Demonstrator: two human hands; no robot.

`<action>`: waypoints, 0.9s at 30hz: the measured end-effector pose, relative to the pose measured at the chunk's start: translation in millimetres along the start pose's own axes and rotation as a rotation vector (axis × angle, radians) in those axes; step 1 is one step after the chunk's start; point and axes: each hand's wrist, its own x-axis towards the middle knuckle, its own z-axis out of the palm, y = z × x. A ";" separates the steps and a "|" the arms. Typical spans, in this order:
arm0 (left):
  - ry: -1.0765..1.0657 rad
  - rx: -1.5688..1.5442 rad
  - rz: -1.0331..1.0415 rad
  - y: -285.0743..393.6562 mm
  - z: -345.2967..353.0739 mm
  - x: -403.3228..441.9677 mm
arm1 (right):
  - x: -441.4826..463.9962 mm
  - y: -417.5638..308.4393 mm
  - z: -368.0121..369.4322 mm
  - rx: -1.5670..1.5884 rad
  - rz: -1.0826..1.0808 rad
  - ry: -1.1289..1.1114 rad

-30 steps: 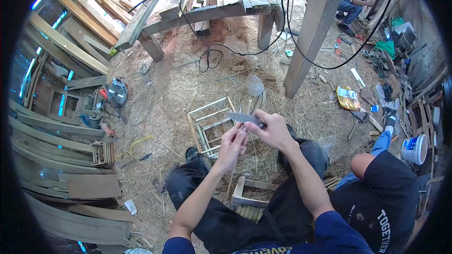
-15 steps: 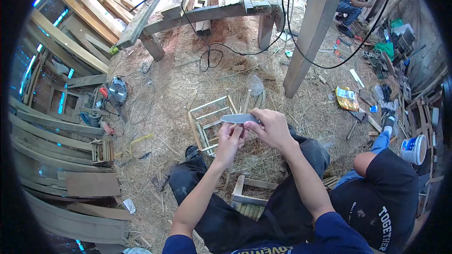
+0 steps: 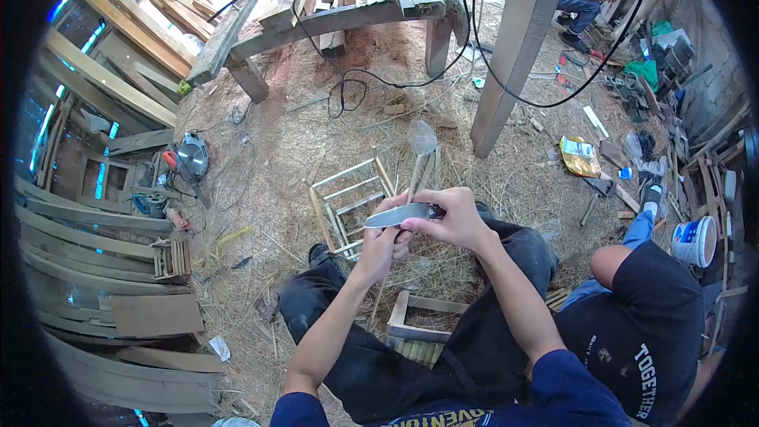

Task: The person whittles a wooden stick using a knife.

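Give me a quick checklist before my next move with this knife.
1. Knife gripped in the right hand: ok.
2. Stick held in the left hand: ok.
3. Left hand well clear of the knife: not ok, they overlap in this view.
4. Co-worker clear of the knife: ok, off to the right.
5. Wooden frame clear of both hands: cannot tell, it lies partly behind them.
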 end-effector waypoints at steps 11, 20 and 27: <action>-0.046 -0.051 -0.157 5.0 5.7 -10.8 | -8.1 15.6 -1.4 -0.073 -0.085 0.047; -0.012 -0.139 -0.198 1.6 0.9 -7.7 | -8.2 19.8 -22.2 -0.238 -0.027 0.147; -0.073 -0.034 -0.191 9.1 10.6 -17.6 | -5.1 31.6 -29.1 -0.235 0.090 0.387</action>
